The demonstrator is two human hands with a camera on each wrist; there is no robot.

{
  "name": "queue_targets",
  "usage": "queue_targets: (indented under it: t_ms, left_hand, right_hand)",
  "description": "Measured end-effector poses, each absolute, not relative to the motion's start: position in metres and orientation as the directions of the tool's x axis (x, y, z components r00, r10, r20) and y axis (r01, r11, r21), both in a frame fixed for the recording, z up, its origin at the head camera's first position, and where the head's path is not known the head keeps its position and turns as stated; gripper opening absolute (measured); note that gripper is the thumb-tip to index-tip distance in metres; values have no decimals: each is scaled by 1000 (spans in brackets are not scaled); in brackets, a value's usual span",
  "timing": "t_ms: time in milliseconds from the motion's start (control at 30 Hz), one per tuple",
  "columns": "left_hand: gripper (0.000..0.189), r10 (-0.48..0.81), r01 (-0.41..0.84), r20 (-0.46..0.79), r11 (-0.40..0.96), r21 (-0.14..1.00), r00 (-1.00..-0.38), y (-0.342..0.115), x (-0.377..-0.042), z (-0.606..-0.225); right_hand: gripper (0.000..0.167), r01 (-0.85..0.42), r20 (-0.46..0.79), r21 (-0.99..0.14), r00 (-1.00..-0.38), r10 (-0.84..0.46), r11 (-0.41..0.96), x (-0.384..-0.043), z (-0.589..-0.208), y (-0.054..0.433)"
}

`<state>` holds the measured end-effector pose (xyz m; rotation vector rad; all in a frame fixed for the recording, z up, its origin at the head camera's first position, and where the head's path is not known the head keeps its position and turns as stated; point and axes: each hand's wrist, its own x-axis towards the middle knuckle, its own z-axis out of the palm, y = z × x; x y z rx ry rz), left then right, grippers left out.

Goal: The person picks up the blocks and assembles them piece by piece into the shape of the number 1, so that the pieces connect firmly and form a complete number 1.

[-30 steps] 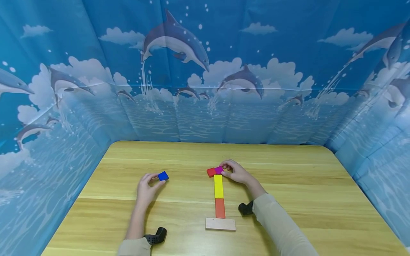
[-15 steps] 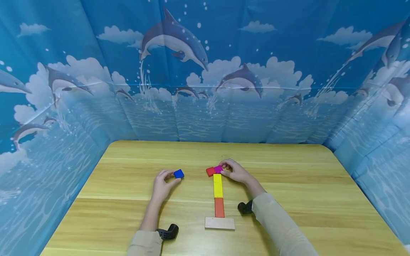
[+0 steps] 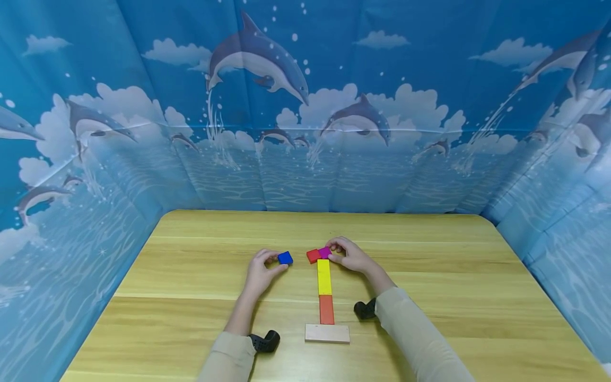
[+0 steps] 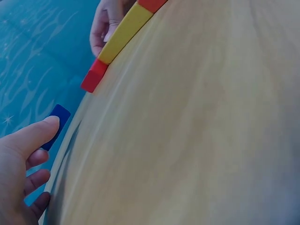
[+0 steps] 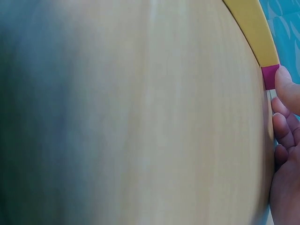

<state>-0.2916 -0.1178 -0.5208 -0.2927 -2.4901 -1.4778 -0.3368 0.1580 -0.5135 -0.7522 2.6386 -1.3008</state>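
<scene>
My left hand [image 3: 260,274] pinches a blue square block [image 3: 285,258] between thumb and fingers, a short way left of a red square block [image 3: 313,256]. In the left wrist view the thumb lies across the face of the blue block [image 4: 57,123]. My right hand [image 3: 351,255] pinches a magenta square block [image 3: 325,252] at its right side; the magenta block sits against the red one. Below these two, a yellow rectangular block [image 3: 324,277] runs down to an orange-red block [image 3: 326,309]. A pale wooden block [image 3: 327,333] lies crosswise at the bottom of the row.
The wooden table [image 3: 429,254] has rounded far corners. Behind and on both sides hangs a blue curtain [image 3: 286,175] printed with dolphins. Black wrist devices [image 3: 265,341] are worn on both wrists.
My left hand has moved right with the blue block, closing most of the distance to the red block. My right hand stays at the magenta block, and the row of blocks keeps its arrangement.
</scene>
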Motion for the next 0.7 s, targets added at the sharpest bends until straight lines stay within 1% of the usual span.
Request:
queue_targets:
  t_ms: [400,700]
  left_hand:
    - [33,151,325,289,500,802,-945,-98,-297,-521]
    - [32,176,337,288,523,782,-941,-88,-299,-524]
  right_hand:
    - [25,-379,116,-773,-873,-473,509,-338,-516,158]
    - [26,-380,117,-770,-874,-472,513,-339,-517,158]
